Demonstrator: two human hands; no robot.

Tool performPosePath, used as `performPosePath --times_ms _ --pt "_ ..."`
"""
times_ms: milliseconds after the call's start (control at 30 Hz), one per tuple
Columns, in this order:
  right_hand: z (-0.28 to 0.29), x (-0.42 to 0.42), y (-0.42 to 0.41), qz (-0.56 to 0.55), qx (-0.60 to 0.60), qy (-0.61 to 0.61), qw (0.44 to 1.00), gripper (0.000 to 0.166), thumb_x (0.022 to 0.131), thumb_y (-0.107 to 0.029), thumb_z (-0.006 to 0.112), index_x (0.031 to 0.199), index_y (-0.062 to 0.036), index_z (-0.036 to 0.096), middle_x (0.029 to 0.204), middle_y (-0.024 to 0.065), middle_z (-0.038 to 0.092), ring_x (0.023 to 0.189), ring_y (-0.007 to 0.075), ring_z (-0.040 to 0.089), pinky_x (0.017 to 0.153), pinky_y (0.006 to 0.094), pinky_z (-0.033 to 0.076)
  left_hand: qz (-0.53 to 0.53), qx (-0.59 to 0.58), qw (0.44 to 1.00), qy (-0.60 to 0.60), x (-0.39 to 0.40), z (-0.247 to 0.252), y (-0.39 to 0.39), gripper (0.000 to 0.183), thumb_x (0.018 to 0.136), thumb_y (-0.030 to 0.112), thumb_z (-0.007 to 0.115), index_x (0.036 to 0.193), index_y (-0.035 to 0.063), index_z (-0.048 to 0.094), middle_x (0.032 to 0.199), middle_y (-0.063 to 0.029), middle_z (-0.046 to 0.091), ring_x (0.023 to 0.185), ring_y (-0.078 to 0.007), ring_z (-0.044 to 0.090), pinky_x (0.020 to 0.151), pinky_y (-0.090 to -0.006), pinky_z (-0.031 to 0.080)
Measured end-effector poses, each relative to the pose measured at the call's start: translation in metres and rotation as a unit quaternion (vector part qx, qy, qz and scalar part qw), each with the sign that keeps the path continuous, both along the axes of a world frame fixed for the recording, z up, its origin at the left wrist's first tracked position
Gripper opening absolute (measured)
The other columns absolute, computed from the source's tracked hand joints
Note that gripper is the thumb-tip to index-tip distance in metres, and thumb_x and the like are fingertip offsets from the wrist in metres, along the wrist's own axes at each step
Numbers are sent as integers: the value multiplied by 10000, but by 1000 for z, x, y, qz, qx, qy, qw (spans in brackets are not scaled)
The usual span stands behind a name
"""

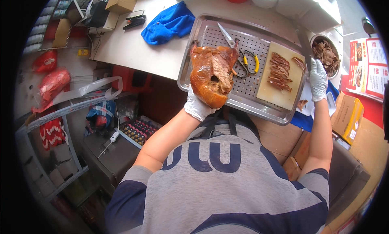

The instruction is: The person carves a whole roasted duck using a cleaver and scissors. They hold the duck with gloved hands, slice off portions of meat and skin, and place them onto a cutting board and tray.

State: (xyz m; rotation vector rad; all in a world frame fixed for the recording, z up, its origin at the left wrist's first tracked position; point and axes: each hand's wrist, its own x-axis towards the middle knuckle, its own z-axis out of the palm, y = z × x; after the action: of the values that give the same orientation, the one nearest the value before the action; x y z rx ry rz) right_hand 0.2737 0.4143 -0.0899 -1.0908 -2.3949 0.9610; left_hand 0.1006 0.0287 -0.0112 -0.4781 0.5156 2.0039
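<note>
My left hand [196, 106], in a white glove, supports a glossy roast duck [204, 64] from below. Part of the duck's skin is cut away, baring pale meat around a dark hole. In my gloved right hand [318, 79] is a knife [303, 42], its blade pointing away from me past the tray's right edge. Under the duck lies a perforated metal tray [252, 111]. Scissors [226, 33] with yellow-and-black handles rest on it. Sliced duck [279, 71] sits in a row on a cream cutting board [264, 89] at the tray's right side.
Beyond my right hand stands a metal bowl [325, 56] of meat pieces. A blue cloth [168, 24] and a black clamp [135, 21] lie left of the tray. White containers [307, 9] line the back. At right is a cardboard box [346, 117]; a metal rack [65, 120] stands lower left.
</note>
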Motion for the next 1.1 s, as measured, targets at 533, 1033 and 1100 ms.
performPosePath --times_ms 533,1033,1100 --pt "65 -108 -213 155 -314 34 936 239 1020 -247 523 1148 -56 589 811 114 649 624 179 607 581 322 494 2 41 999 -2 2 -12 -5 563 1013 546 411 1421 157 428 1376 -98 537 1235 -257 562 1037 -424 495" --pt "81 -118 -230 129 -219 13 967 237 1010 -282 533 1048 -55 589 849 244 639 822 449 622 725 467 495 0 28 999 -16 2 -15 -6 570 1026 548 341 1452 174 395 1451 -90 477 1319 -281 493 1099 -464 429" --pt "79 -118 -232 128 -186 24 974 236 1011 -283 533 1037 -55 588 836 242 637 803 441 624 715 466 496 -4 38 999 -17 1 -17 -8 570 1026 549 338 1453 175 395 1450 -87 478 1318 -282 493 1100 -463 428"
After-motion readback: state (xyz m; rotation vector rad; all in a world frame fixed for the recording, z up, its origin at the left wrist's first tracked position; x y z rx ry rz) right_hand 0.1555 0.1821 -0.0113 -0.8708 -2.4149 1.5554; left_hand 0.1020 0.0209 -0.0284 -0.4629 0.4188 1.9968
